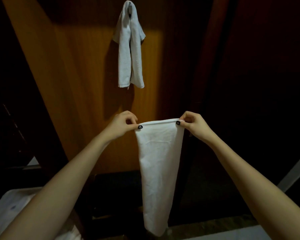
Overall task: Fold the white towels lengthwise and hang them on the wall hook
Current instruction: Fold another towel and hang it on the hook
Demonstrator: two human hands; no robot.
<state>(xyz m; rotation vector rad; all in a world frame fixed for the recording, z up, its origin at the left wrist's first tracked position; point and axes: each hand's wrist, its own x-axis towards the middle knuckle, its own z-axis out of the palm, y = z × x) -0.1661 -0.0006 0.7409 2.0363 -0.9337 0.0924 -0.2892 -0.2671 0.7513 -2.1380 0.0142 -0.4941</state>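
A white towel (158, 167) hangs straight down in front of me, folded lengthwise and narrowing toward its bottom end. My left hand (122, 124) pinches its top left corner and my right hand (193, 125) pinches its top right corner, so the top edge is stretched flat between them. Higher up on the wooden wall, another white towel (129, 49) hangs draped over a metal wall hook (130, 7), its two ends dangling side by side.
The orange-brown wooden panel (80, 75) fills the middle, with dark wood on both sides. A white container or surface (12, 205) sits at the lower left under my left forearm. A pale floor strip (232, 232) runs along the bottom right.
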